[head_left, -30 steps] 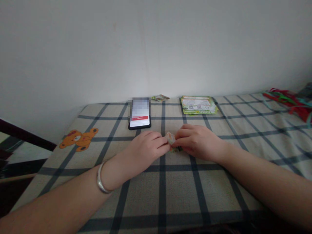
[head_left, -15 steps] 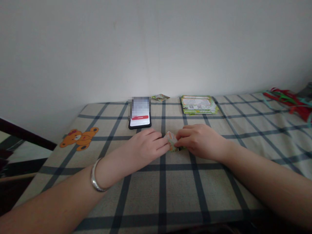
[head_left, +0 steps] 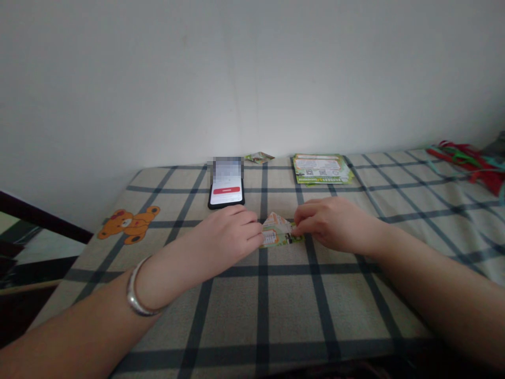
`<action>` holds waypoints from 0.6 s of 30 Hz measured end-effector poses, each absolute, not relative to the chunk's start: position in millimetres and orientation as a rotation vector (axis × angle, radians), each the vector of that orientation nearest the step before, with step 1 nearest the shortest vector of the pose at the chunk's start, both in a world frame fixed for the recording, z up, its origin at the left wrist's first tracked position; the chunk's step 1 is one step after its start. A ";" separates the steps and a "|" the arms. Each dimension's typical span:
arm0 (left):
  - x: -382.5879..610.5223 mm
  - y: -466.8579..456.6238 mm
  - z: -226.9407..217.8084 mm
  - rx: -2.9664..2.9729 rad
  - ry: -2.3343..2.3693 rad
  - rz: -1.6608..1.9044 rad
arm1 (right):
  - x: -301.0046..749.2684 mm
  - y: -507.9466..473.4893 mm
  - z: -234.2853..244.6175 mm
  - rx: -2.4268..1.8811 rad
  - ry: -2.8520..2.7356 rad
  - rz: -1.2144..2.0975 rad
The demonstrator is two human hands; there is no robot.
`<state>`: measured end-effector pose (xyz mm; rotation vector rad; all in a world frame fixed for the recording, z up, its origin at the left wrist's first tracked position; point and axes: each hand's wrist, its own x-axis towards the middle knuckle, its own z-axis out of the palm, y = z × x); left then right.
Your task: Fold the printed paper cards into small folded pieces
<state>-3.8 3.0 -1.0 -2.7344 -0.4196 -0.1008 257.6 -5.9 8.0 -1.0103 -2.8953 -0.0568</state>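
A small folded paper (head_left: 277,229), printed in green, white and orange, lies on the checked cloth between my two hands. Its top comes to a point and its lower edge is flat. My left hand (head_left: 236,230) pinches its left end, with a silver bangle (head_left: 136,295) on that wrist. At the right end, my right hand (head_left: 325,223) holds the paper between thumb and fingers. Both sets of fingertips partly cover the paper's ends. Behind the left hand a phone (head_left: 226,196) lies with its lit screen up, partly blurred.
By the wall lie a folded paper piece (head_left: 260,157) and a stack of printed leaflets (head_left: 321,169). Red and green ribbon-like items (head_left: 473,163) are heaped at the far right. A bear picture (head_left: 128,225) is on the left of the checked tablecloth (head_left: 236,310).
My hands have moved apart, the left one leftward and the right one rightward. More of the folded paper now shows between them, including its pointed top and lower strip.
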 end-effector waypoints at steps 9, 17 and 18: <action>-8.7 6.1 -0.9 -2.793 -0.442 -0.166 | 263.8 -6.5 12.4 -1.015 -2.907 -0.030; -9.5 6.9 1.0 -2.840 -0.435 -0.211 | 270.8 -4.2 12.4 -1.058 -2.901 0.071; -10.0 6.8 1.0 -2.856 -0.438 -0.209 | 271.5 -3.9 12.1 -1.052 -2.898 0.077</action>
